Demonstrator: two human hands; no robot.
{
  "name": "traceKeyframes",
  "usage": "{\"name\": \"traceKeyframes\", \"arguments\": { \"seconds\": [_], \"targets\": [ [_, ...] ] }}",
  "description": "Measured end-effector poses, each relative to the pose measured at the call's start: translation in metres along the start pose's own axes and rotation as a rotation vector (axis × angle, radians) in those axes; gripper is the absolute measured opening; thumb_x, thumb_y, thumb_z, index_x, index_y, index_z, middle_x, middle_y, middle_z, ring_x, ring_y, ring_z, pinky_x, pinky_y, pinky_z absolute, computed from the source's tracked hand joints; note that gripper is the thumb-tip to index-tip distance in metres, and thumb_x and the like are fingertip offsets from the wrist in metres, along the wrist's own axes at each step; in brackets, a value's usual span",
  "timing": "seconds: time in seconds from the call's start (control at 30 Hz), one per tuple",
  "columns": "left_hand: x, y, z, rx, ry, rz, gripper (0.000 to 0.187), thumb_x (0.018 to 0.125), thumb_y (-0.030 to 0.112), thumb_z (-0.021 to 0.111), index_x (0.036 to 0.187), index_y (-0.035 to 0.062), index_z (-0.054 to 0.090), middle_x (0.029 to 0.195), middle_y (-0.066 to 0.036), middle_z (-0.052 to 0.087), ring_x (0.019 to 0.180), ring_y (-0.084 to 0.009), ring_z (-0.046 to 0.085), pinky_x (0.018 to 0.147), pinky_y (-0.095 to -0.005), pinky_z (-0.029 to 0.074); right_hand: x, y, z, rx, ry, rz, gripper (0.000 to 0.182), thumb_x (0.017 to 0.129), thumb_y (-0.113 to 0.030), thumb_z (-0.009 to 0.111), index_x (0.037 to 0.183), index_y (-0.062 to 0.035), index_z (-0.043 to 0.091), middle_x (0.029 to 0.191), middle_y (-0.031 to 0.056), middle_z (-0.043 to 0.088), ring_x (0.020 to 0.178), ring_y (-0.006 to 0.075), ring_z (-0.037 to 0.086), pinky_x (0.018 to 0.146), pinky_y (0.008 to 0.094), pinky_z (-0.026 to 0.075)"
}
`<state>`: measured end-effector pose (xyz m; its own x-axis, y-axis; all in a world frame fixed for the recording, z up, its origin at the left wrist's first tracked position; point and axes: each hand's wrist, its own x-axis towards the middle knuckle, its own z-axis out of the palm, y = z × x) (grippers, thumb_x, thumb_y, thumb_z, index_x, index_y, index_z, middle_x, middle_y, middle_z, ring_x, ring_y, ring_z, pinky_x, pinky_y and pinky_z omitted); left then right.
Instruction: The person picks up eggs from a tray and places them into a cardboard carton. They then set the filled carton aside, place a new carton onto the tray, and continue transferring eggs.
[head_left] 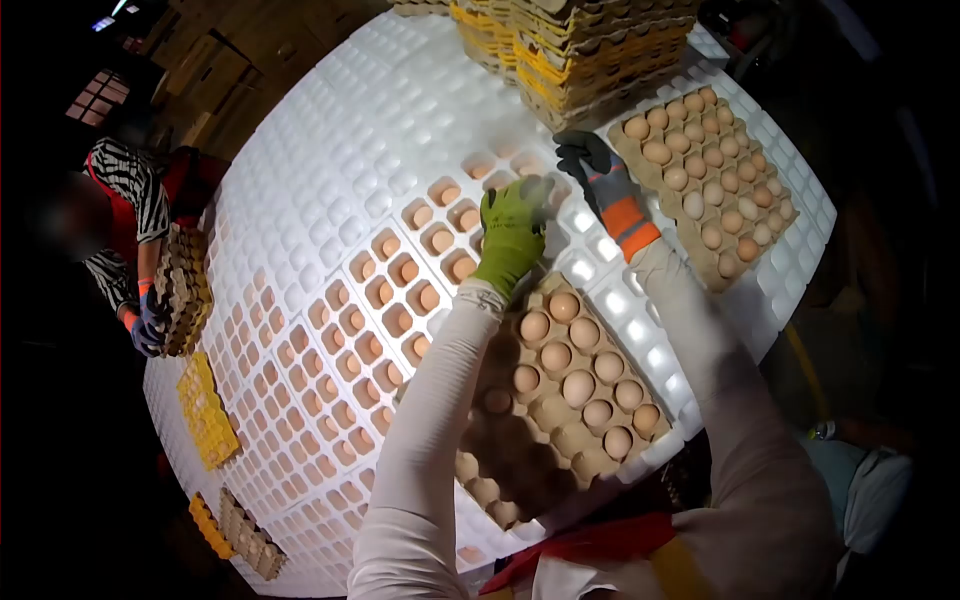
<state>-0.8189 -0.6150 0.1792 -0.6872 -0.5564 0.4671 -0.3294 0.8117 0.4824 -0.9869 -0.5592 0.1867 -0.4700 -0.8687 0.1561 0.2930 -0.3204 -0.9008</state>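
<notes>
Head view: gloved hands over square-celled white foam; whether pinching, I cannot tell.

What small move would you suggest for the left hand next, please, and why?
I'd probably move the left hand to the cardboard tray beside its forearm for an egg: that tray holds several, and some foam cells nearby look empty. Its fingers are too blurred to show any grip.

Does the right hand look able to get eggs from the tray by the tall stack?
Probably yes: the right hand is close beside that tray, its eggs sit uncovered, and nothing seems in the way.
</notes>
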Motion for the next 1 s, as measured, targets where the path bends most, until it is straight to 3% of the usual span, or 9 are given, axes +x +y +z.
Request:
{"name": "traceKeyframes", "arguments": {
  "seconds": [0.2,0.27,0.37,0.53,0.7,0.77,0.83,0.9,1.0],
  "targets": [
    [-0.091,0.047,-0.135,-0.926,0.177,-0.585,0.043,0.091,-0.004,0.056,0.133,0.0001,0.058,0.129,-0.008,0.064,0.115,-0.0182,0.062,0.097,-0.0325,0.050,-0.144,-0.113,0.019,-0.505,-0.248,0.126,0.022,0.094,-0.003,0.066,0.116,-0.0045,0.068,0.106,0.0028,0.068,0.098,0.0097,0.065,0.084,0.0250,0.052],
    [-0.144,0.086,-0.164,-0.160,-0.019,-0.440,0.035,0.085,0.007,0.070,0.120,0.0075,0.067,0.114,-0.007,0.067,0.105,-0.0222,0.065,0.093,-0.0348,0.051,-0.174,-0.125,0.027,-0.857,-0.381,0.067,0.027,0.088,-0.009,0.073,0.114,-0.0095,0.069,0.103,0.0049,0.066,0.097,0.0182,0.066,0.084,0.0305,0.054],
    [-0.176,0.146,-0.169,0.319,-0.284,-0.305,0.039,0.074,0.024,0.077,0.112,0.0157,0.068,0.111,-0.010,0.064,0.099,-0.0327,0.061,0.085,-0.0453,0.049,-0.184,-0.116,0.049,-1.387,-0.568,-0.122,0.036,0.079,-0.028,0.078,0.112,-0.0167,0.068,0.109,0.0070,0.063,0.099,0.0303,0.063,0.085,0.0421,0.052],
    [-0.211,0.151,-0.133,0.252,-0.162,-0.452,0.022,0.084,0.022,0.067,0.103,0.0117,0.060,0.099,-0.010,0.059,0.086,-0.0310,0.060,0.072,-0.0443,0.047,-0.177,-0.091,0.084,-1.978,-0.943,-0.101,0.042,0.077,-0.036,0.079,0.112,-0.0169,0.067,0.116,0.0084,0.058,0.101,0.0323,0.062,0.086,0.0465,0.051],
    [-0.227,0.146,-0.153,-0.221,0.089,-0.624,0.036,0.091,0.017,0.067,0.123,0.0023,0.060,0.106,-0.010,0.068,0.089,-0.0274,0.067,0.078,-0.0362,0.054,-0.180,-0.110,0.039,-0.482,-0.403,0.275,0.056,0.075,-0.012,0.084,0.124,-0.0112,0.058,0.119,0.0019,0.061,0.105,0.0157,0.065,0.086,0.0346,0.057],
    [-0.231,0.141,-0.166,-1.145,0.262,-0.955,0.032,0.092,0.010,0.064,0.123,0.0014,0.063,0.110,-0.004,0.067,0.090,-0.0138,0.066,0.079,-0.0276,0.055,-0.172,-0.128,0.038,-0.249,-0.330,0.543,0.056,0.073,-0.008,0.084,0.124,-0.0105,0.059,0.118,0.0000,0.061,0.099,0.0109,0.064,0.082,0.0293,0.058],
    [-0.219,0.144,-0.181,-1.430,0.245,-1.004,0.030,0.092,0.009,0.065,0.122,0.0032,0.062,0.110,-0.005,0.066,0.095,-0.0181,0.065,0.085,-0.0329,0.055,-0.160,-0.116,0.066,-1.056,-0.622,0.327,0.045,0.076,-0.011,0.078,0.119,-0.0146,0.064,0.119,0.0028,0.058,0.101,0.0179,0.064,0.080,0.0346,0.057],
    [-0.218,0.117,-0.144,-0.640,0.026,-0.720,0.030,0.089,0.013,0.067,0.117,0.0056,0.065,0.110,-0.007,0.064,0.099,-0.0227,0.064,0.086,-0.0337,0.054,-0.145,-0.103,0.100,-1.860,-0.867,0.030,0.035,0.079,-0.013,0.072,0.114,-0.0187,0.069,0.120,0.0055,0.056,0.104,0.0249,0.065,0.077,0.0399,0.057],
    [-0.168,0.143,-0.123,0.291,-0.119,-0.347,0.028,0.085,0.026,0.072,0.110,0.0126,0.068,0.105,-0.010,0.062,0.097,-0.0314,0.064,0.073,-0.0402,0.053,-0.143,-0.084,0.099,-1.720,-0.698,-0.057,0.028,0.080,-0.017,0.071,0.109,-0.0175,0.069,0.119,0.0059,0.059,0.105,0.0256,0.065,0.075,0.0409,0.056]
  ]
}}
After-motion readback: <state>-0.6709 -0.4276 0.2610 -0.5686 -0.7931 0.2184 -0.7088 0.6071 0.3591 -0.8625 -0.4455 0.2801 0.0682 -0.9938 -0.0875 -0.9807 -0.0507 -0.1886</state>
